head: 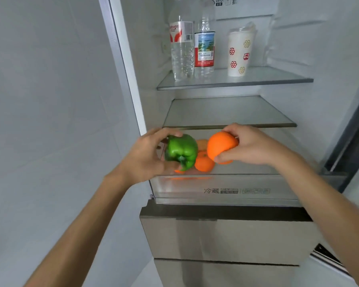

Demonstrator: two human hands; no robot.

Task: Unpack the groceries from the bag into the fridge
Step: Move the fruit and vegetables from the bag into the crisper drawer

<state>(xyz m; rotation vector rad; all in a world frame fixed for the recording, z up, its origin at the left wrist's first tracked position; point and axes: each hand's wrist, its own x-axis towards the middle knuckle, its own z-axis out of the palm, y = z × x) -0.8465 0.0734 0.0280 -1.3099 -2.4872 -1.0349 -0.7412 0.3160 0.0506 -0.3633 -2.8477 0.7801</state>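
Note:
The fridge stands open in front of me. My left hand (145, 156) grips a green bell pepper (181, 151) over the left part of the clear crisper drawer (226, 189). My right hand (251, 146) holds an orange (220, 145) just right of the pepper, above the same drawer. Other oranges (204, 163) lie in the drawer beneath and behind the pepper, partly hidden by it. No grocery bag is in view.
On the top glass shelf (278, 79) stand two water bottles (181, 48) and a patterned paper cup (238, 52). The middle shelf (226, 114) holds nothing. A white wall is on the left, the fridge door edge (352, 131) on the right, steel lower drawers (226, 239) below.

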